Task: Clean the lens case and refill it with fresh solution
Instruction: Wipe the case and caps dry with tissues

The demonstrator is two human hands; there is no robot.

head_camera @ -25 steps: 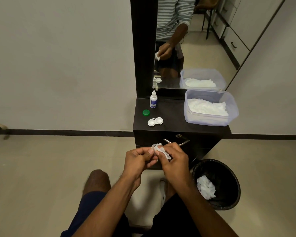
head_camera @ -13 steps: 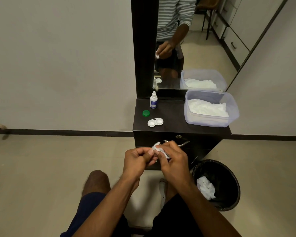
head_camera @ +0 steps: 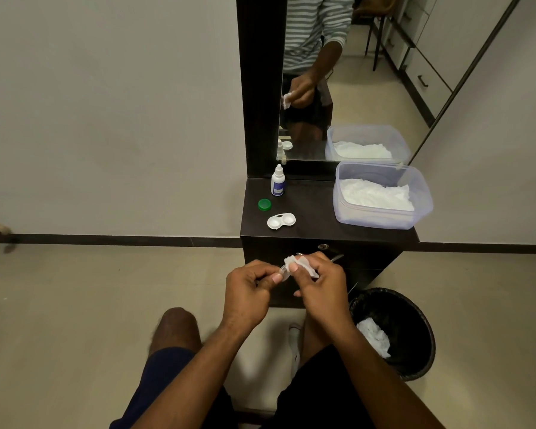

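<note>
Looking down through the head view, you hold both hands together in front of the dark wooden dresser top (head_camera: 316, 212), below its front edge. Your left hand (head_camera: 248, 295) pinches a small clear plastic cap (head_camera: 284, 271) between thumb and fingertips. Your right hand (head_camera: 322, 289) grips a crumpled white tissue (head_camera: 300, 263) and presses it against that cap; the two hands touch at the fingertips.

On the dresser top, the white twin-well lens case (head_camera: 281, 220) lies near the front left corner, both wells uncovered and facing up. A round green screw cap (head_camera: 264, 204) sits just behind it, close to the left edge and apart from the case. The small white dropper bottle with a blue label (head_camera: 278, 181) stands upright at the back left, against the base of the dark-framed mirror (head_camera: 353, 88). A translucent rectangular plastic tub (head_camera: 381, 218) holding white tissues occupies the right side, reaching the right edge.

On the floor to the right of the dresser stands a round black waste bin (head_camera: 415, 329) with a crumpled white tissue in it (head_camera: 373, 337). The mirror reflects the tub, the bottle and one hand holding tissue.
</note>
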